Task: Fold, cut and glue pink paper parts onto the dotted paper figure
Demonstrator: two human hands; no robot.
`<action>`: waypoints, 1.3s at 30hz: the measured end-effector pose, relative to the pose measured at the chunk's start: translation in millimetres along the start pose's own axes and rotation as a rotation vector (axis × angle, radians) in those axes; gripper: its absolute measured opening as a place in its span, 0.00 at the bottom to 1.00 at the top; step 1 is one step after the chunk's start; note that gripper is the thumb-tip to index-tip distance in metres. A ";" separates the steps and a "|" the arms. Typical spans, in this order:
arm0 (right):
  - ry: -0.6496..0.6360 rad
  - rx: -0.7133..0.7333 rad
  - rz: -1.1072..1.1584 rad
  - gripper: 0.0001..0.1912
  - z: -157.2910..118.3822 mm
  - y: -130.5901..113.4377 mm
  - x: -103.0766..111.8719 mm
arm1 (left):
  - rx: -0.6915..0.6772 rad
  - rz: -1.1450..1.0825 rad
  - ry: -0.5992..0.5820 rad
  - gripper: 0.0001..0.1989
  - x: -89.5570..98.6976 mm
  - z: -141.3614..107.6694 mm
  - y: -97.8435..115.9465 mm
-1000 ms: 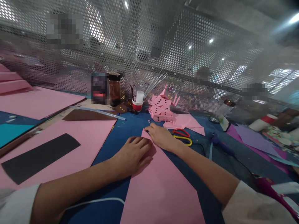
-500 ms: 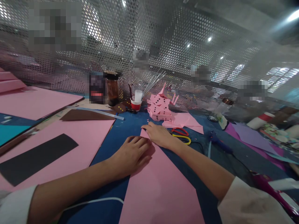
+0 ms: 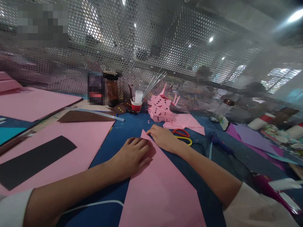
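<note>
A long pink sheet point(image 3: 163, 189), narrowing to a point at its far end, lies on the blue table. My left hand point(image 3: 134, 156) rests on its left part, palm down, fingers slightly bent and a little apart. Near the tip, my right hand point(image 3: 163, 137) touches the sheet's right edge with its fingertips; its fingers lie close together, and whether they pinch the paper is hard to tell. Scissors with red and yellow handles point(image 3: 183, 136) lie just right of my right hand. Beyond them stands a folded pink paper model with black squares point(image 3: 161, 108).
At the left, a dark strip point(image 3: 39, 160) lies on another pink sheet point(image 3: 99, 135). A red-white cup point(image 3: 136, 106) and brown jar point(image 3: 112, 90) stand at the back. Blue point(image 3: 221, 145) and magenta point(image 3: 274, 192) glue guns are at the right, near purple sheets point(image 3: 255, 138).
My right hand has shifted slightly right and back from the sheet's tip, which now shows more fully. My left hand stays on the paper. The whole view has moved slightly.
</note>
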State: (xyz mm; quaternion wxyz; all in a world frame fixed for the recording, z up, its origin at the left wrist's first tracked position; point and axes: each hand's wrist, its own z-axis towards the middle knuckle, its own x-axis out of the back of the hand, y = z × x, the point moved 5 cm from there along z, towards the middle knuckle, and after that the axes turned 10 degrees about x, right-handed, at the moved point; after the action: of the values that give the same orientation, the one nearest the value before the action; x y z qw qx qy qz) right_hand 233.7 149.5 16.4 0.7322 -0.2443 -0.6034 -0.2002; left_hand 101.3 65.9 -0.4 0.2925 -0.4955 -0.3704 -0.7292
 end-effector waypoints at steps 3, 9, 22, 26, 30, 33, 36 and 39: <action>0.016 0.037 0.012 0.17 -4.1 0.2 0.1 | 0.008 -0.003 -0.009 0.15 0.2 0.4 0.0; 0.045 0.092 0.033 0.17 -10.6 -1.0 1.1 | 0.011 0.001 -0.010 0.15 1.1 1.5 1.6; 0.058 0.156 0.013 0.16 -31.2 -9.0 2.7 | -0.015 0.018 0.025 0.14 -2.6 0.9 -1.5; 0.041 0.173 0.000 0.15 -41.8 -17.8 8.0 | -0.022 0.032 0.041 0.14 -3.0 -0.6 -1.7; 0.028 0.157 -0.005 0.15 -61.5 -26.6 16.3 | -0.020 0.047 0.048 0.16 -1.6 -1.3 -0.9; 0.031 0.152 0.002 0.14 -86.7 -34.8 24.1 | -0.026 0.049 0.042 0.16 0.2 -0.8 0.1; 0.051 0.063 0.047 0.13 -119.1 -39.8 31.5 | -0.032 0.052 0.051 0.15 1.4 -0.4 -0.2; 0.054 -0.078 0.078 0.11 -149.7 -41.0 34.7 | -0.045 0.071 0.069 0.16 0.6 -0.2 -1.5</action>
State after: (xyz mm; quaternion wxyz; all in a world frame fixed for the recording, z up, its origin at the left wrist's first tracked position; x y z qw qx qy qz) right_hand 333.9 27.0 32.4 0.7454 -0.2906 -0.5651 -0.2016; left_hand 99.8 66.5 -0.2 0.3196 -0.4896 -0.3258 -0.7430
